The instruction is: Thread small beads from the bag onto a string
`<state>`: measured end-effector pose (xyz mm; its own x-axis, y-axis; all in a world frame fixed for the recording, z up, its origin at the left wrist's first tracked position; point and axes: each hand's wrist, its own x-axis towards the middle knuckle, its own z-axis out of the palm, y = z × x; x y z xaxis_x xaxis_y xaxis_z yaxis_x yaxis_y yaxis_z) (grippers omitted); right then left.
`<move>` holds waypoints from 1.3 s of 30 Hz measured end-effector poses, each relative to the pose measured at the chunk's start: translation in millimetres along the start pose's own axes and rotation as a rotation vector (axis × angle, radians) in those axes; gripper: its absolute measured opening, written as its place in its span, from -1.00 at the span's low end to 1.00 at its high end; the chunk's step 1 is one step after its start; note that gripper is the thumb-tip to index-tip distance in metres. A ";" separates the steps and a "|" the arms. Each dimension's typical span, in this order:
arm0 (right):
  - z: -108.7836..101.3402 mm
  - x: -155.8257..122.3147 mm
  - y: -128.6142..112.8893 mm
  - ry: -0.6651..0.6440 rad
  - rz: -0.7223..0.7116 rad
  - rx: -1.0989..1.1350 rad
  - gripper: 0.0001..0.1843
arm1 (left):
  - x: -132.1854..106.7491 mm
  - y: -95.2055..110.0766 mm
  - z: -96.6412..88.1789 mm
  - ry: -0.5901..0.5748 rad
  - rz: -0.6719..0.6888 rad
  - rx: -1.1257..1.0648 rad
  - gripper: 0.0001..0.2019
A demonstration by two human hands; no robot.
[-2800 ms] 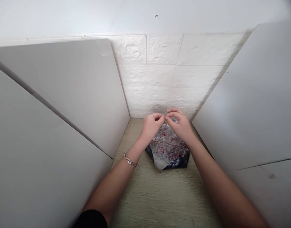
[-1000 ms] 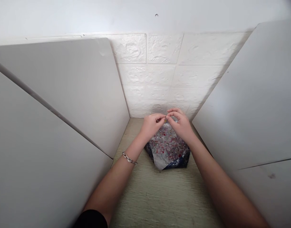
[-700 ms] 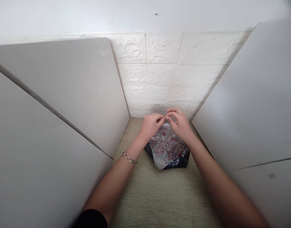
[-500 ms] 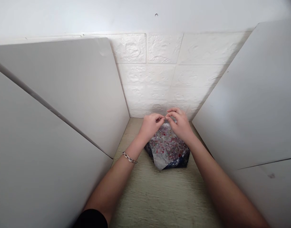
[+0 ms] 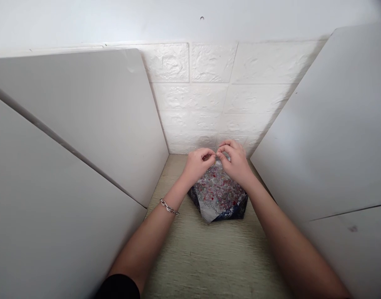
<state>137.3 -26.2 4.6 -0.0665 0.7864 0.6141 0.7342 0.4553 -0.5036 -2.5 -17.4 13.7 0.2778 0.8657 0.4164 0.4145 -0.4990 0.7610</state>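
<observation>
Many small beads (image 5: 220, 185), mostly clear and pale pink with some red ones, lie spread over a whitish sheet or bag whose pale corner (image 5: 209, 211) points towards me. Beneath it, dark blue patterned material (image 5: 238, 209) shows at the sides. My left hand (image 5: 199, 162) is above the far left part of the beads, thumb and forefinger pinched. Opposite it, my right hand (image 5: 234, 160) pinches too, with its other fingers bent and raised. Both sets of fingertips meet above the far edge of the beads. Whatever is between them is too small to make out.
A greenish wood-grained table (image 5: 206, 257) lies under everything. White panels stand close on the left (image 5: 94, 112) and on the right (image 5: 327, 124). Behind is a white brick-patterned wall (image 5: 193, 97). A chain bracelet (image 5: 169, 206) circles my left wrist.
The whole view has shifted very slightly. Both hands keep almost the same pinched pose at the same spot, and the beads have not visibly moved.
</observation>
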 end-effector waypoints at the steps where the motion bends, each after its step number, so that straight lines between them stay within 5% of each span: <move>1: 0.2 0.1 0.0 -0.001 0.012 0.022 -0.90 | 0.0 -0.6 0.1 -0.003 -0.008 -0.021 -0.86; 15: -1.9 -0.3 -2.6 -0.034 -0.054 -0.110 -0.89 | 3.8 -11.7 5.9 -0.044 -0.191 -0.592 -0.80; 39: -8.5 3.0 -7.1 -0.017 0.066 0.168 -0.88 | 3.9 -2.1 0.3 -0.088 -0.242 -0.611 -0.78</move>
<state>137.6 -30.6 15.2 -0.0346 0.8231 0.5668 0.6143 0.4649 -0.6376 -2.1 -12.9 13.6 0.3193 0.9313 0.1754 -0.0845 -0.1564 0.9841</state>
